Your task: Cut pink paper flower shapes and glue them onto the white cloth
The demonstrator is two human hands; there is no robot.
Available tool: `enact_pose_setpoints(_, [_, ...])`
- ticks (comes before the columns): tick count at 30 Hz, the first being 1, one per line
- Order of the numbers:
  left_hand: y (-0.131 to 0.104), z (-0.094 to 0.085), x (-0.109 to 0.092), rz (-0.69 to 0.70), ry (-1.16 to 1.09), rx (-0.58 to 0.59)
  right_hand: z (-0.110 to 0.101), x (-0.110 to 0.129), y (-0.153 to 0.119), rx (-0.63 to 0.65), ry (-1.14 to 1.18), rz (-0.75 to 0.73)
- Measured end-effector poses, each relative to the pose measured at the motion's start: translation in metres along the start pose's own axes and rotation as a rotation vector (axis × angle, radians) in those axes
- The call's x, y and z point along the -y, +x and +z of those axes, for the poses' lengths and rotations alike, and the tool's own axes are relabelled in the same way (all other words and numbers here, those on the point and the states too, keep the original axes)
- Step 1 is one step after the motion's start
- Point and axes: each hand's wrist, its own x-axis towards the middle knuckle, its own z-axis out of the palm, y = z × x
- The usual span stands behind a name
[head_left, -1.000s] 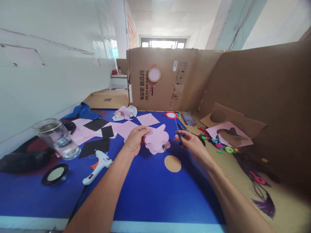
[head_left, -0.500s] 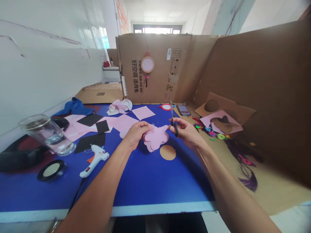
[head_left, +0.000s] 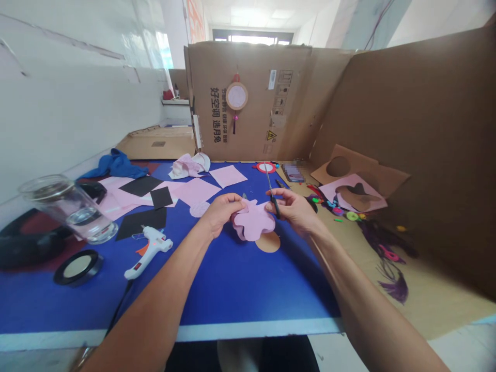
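Two or more layered pink flower-shaped paper cutouts (head_left: 253, 222) hang above the blue table, pinched at their left edge by my left hand (head_left: 225, 212). My right hand (head_left: 289, 206) is closed around scissors (head_left: 274, 201) with black handles, their blades pointing up and away from me. The fingertips of that hand also touch the right edge of the cutouts. Just below, a tan cardboard disc (head_left: 268, 243) lies on the table, partly covered by the paper. A round pale pink piece (head_left: 199, 208) rests left of my left hand.
A white glue gun (head_left: 149, 250), a roll of tape (head_left: 78, 266) and a water glass (head_left: 77, 212) stand on the left. Pink sheets (head_left: 228, 176) and black pieces (head_left: 141, 223) lie behind. Buttons, beads and a purple tassel (head_left: 395, 289) lie right. Cardboard walls (head_left: 294, 113) enclose the back and right.
The flower cutouts have moved slightly right and now face me more squarely, overlapping the cardboard disc. The scissors have tilted further left in my right hand.
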Motion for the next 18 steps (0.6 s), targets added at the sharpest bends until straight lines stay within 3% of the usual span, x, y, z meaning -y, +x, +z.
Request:
enact_pose_setpoints(11, [0.001,0.0021,0.0023,0.006,-0.127,0.031,-0.0013,-0.0006,0.0028,-0.095,0.075,-0.045])
enact_pose_setpoints(18, [0.0027,-0.0013,0.0039,-0.071,-0.233,0.017,-0.001,-0.0007,0.004,-0.098,0.071,-0.082])
